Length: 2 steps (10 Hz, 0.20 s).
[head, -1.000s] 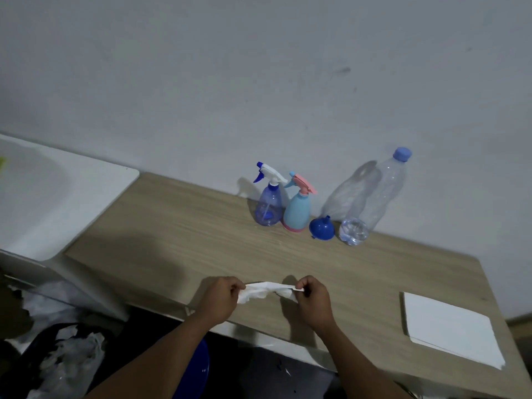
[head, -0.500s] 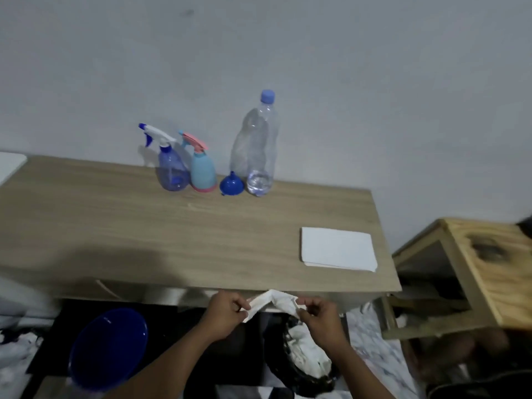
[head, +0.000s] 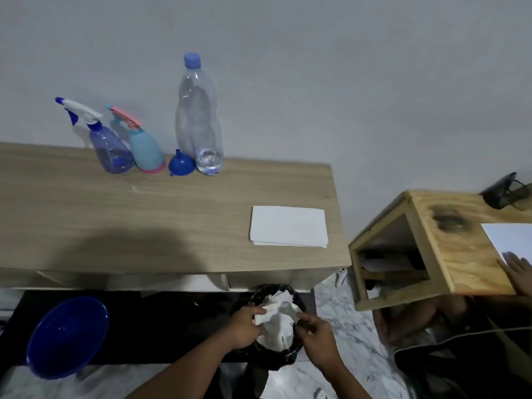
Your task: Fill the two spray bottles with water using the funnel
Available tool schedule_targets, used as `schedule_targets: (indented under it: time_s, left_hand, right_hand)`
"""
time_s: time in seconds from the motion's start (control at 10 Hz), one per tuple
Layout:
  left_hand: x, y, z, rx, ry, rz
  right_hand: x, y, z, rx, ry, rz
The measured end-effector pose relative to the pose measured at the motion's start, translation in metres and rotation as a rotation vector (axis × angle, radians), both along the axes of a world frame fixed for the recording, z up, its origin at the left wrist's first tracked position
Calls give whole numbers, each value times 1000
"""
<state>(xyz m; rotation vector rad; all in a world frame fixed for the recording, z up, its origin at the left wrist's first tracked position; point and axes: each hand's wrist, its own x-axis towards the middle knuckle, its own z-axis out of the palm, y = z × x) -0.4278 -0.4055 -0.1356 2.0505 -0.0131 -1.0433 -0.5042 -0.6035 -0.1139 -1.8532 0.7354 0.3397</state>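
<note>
On the wooden table (head: 144,214), against the wall, stand a purple spray bottle (head: 110,152) and a light-blue spray bottle (head: 146,154) with a pink trigger, both capped. Right of them a blue funnel (head: 181,166) lies mouth down beside a clear water bottle (head: 199,116) with a blue cap and a little water at its bottom. My left hand (head: 244,328) and my right hand (head: 318,335) are low over a black-lined bin (head: 290,355) on the floor, holding a crumpled white tissue (head: 273,311) over other white paper in the bin.
A stack of white paper (head: 288,226) lies near the table's right edge. A blue bowl (head: 66,335) sits on the floor at left. A wooden crate-like stand (head: 449,249) is at right, with another person's hand (head: 518,270) on it.
My view swung right and down from the table to the floor. Both hands carried the tissue off the table's front edge and lowered it into the bin.
</note>
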Motion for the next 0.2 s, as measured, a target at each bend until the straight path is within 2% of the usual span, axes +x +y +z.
schedule_targets:
  time_s: [0.2]
  left_hand:
    - [0,3,10,-57,-30,91]
  right_hand:
    - [1,-15,-2,29,60,-49]
